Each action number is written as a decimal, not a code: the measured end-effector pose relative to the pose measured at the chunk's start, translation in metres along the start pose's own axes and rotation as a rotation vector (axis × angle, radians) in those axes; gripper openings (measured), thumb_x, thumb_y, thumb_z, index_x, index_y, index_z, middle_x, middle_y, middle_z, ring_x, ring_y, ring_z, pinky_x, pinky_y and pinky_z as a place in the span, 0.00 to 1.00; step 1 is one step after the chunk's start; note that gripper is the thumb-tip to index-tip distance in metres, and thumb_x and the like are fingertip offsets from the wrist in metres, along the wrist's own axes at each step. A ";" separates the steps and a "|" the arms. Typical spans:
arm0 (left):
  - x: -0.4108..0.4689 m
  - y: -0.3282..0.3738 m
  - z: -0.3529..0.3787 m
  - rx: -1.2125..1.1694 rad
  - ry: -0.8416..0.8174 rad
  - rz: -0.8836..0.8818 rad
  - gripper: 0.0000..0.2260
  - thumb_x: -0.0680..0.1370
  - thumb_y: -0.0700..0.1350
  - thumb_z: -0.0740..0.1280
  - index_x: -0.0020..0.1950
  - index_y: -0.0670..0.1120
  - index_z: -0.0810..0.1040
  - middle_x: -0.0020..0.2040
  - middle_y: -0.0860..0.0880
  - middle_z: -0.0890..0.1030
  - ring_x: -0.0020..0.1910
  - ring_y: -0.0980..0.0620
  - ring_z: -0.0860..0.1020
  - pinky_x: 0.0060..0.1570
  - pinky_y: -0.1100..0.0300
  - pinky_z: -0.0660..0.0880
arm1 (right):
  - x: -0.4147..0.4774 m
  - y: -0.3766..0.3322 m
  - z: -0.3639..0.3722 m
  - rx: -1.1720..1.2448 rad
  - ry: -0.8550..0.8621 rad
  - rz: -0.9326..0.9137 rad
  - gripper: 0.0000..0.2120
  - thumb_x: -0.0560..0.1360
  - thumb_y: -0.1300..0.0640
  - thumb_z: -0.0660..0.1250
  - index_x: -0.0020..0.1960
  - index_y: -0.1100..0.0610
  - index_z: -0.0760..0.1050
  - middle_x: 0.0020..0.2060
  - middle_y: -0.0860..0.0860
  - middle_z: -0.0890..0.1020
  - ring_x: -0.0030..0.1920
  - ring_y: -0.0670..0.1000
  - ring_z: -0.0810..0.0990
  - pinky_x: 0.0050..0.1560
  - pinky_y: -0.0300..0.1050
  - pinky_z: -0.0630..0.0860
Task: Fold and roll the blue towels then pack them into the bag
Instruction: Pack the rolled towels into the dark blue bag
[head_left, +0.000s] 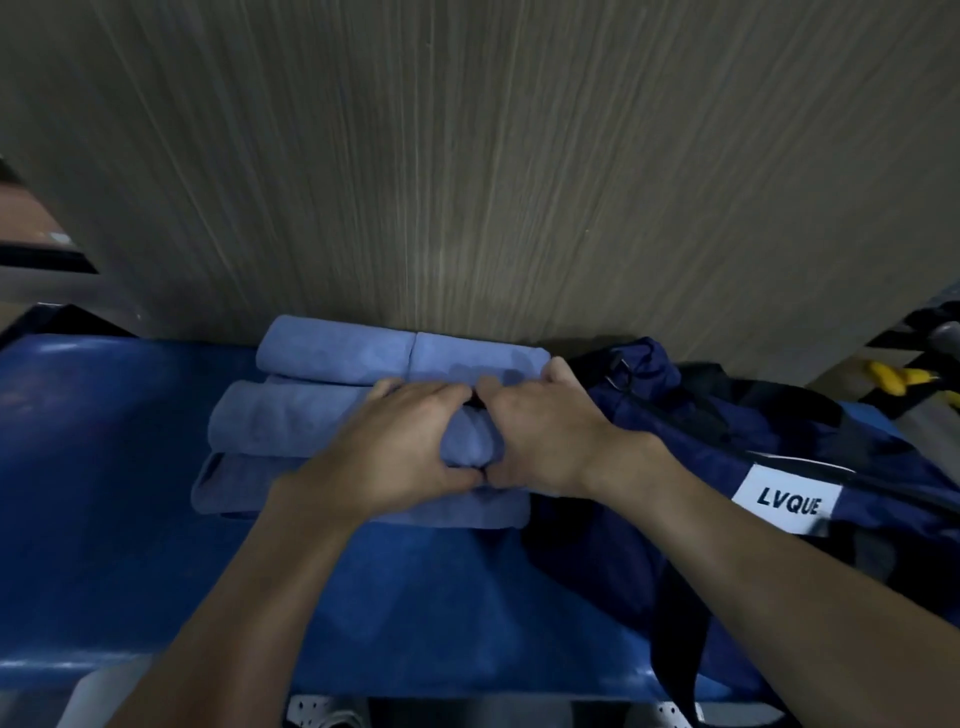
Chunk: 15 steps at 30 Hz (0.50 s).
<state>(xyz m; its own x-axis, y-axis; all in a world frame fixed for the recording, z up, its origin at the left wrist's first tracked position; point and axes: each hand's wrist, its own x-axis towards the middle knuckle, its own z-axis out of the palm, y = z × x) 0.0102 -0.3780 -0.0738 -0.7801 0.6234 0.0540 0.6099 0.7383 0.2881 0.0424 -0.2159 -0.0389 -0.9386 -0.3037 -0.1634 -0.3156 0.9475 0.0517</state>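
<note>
A light blue towel (270, 421) lies half rolled on a blue bench (104, 467), its flat end (291, 493) spread toward me. My left hand (400, 441) and my right hand (540, 436) sit side by side on the roll, fingers curled over it and thumbs under its near side, so both grip it. Behind it, against the wall, lies a rolled blue towel (363, 353). The navy bag (779, 457) with a white "LVQUE" label lies to the right, touching the towels.
A wood-grain wall (467, 156) rises directly behind the bench. Black bag straps (675, 623) hang over the bench's front edge at the right. A yellow object (893, 376) lies on the floor at far right.
</note>
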 end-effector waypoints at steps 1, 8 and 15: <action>-0.001 0.003 -0.006 -0.009 0.003 0.006 0.24 0.70 0.59 0.72 0.62 0.50 0.74 0.53 0.51 0.80 0.53 0.48 0.77 0.56 0.54 0.70 | -0.006 0.000 -0.005 0.002 0.035 -0.007 0.23 0.70 0.38 0.67 0.51 0.49 0.57 0.37 0.43 0.74 0.40 0.48 0.71 0.60 0.50 0.61; -0.006 0.027 -0.041 -0.217 0.020 0.011 0.21 0.60 0.68 0.68 0.48 0.61 0.73 0.40 0.61 0.79 0.42 0.62 0.78 0.46 0.54 0.78 | -0.063 0.020 -0.040 -0.001 0.415 -0.079 0.25 0.66 0.41 0.69 0.58 0.49 0.68 0.44 0.44 0.77 0.52 0.50 0.74 0.63 0.54 0.60; 0.012 0.104 -0.063 -0.627 0.162 -0.066 0.15 0.65 0.53 0.81 0.45 0.51 0.79 0.42 0.59 0.83 0.40 0.61 0.82 0.37 0.65 0.78 | -0.119 0.056 -0.010 1.468 0.848 0.267 0.48 0.63 0.47 0.80 0.75 0.46 0.56 0.65 0.44 0.74 0.65 0.41 0.74 0.65 0.42 0.72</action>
<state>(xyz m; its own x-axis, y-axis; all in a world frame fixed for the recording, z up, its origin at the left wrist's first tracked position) 0.0558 -0.3100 0.0170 -0.8544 0.4987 0.1461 0.4006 0.4529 0.7965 0.1352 -0.1274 -0.0067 -0.8983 0.3603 0.2516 -0.2225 0.1209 -0.9674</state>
